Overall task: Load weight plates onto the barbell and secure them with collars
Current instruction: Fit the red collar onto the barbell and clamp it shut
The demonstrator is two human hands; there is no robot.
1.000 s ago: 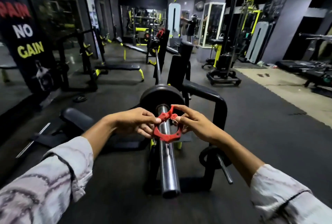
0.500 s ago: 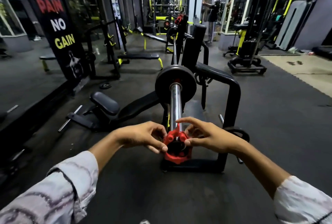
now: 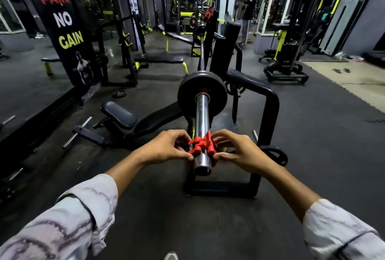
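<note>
**Inspector A:** Reporting on the collar [image 3: 201, 145]. It is sitting around the near end of the barbell [image 3: 202, 114], just short of the open tip, with its latch tabs sticking up.

**Inspector B:** And the grip?

**A:** Both hands are pinching it. The left hand [image 3: 166, 148] is closing thumb and fingertips on the collar's left side; the right hand [image 3: 239, 151] is doing the same on the right. Neither is nearer; they are sitting level, one on each side of the bar.

**B:** Which way is the target lying?

**A:** The weight plate [image 3: 202, 93] is sitting further up the bar, straight ahead of the hands and away from the person. The bar's long axis is running directly from the grip to the plate, with bare steel between them. The collar and plate are well apart.

**B:** So the coming move?

**A:** In my judgement, a straight slide along the bar until the collar is touching the plate face, then closing the latch.

**B:** Clearance?

**A:** The black rack frame [image 3: 268, 114] is standing to the right, near the right wrist. The bench [image 3: 118, 114] is lying to the left, lower down. The path along the bar is looking open.
</note>
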